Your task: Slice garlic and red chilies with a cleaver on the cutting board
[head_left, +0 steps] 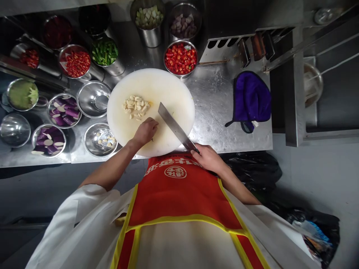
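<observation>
The right hand is gripping a long steel knife with a black handle, its fingers wrapping closely around the handle. The knife's long axis is running diagonally: from those fingers, the blade is pointing away from the body and to the left, its tip ending over the round white cutting board, beyond the left fingers and to their right. The heel of the blade is crossing above the board's near right edge; whether any of the blade is touching the board, I cannot tell.

The left hand is resting low over the board with its fingers curling inward toward the knife, well apart from the blade; whether they are pinching anything, I cannot tell.

A loose heap of pale, peeled garlic cloves is lying just beyond the left fingers and slightly to their left. Farther left of those fingers, a shallow round steel bowl is holding a few more pale pieces. Well to the right of the right fingers and beyond them, a purple cloth mitt with dark edging is lying on the shiny steel counter.
</observation>
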The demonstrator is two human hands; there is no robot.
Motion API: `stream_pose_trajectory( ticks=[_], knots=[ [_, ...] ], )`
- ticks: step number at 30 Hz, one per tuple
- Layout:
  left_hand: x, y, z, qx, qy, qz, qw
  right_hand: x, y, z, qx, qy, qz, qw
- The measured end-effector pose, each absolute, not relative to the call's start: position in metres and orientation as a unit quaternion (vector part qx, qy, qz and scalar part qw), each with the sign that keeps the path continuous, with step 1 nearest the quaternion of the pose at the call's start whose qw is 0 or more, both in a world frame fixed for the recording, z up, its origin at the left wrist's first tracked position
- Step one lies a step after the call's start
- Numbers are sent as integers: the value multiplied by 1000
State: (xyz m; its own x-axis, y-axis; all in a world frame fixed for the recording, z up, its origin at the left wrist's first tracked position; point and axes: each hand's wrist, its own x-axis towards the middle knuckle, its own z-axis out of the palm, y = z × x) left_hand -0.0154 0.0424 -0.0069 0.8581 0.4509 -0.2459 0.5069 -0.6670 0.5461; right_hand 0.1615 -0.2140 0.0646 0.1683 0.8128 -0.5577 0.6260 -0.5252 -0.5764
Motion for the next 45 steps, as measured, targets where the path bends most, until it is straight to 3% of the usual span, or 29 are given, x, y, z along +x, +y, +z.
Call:
stream_pose_trajectory(
  ticks=[8, 15, 38, 45],
  knots=[
    [-25, 24, -9, 852, 408, 16, 329, 157, -213, 73, -749, -489, 439, 85],
    [-31, 24, -20, 889, 332, 37, 312, 148, -209, 75, -734, -509, 445, 63],
    [-28, 14, -27, 902, 317, 47, 290, 151, -204, 98, -719, -526, 454, 7],
    [-31, 14, -33, 908, 311, 54, 277, 148, -192, 80, -722, -530, 444, 1]
  ],
)
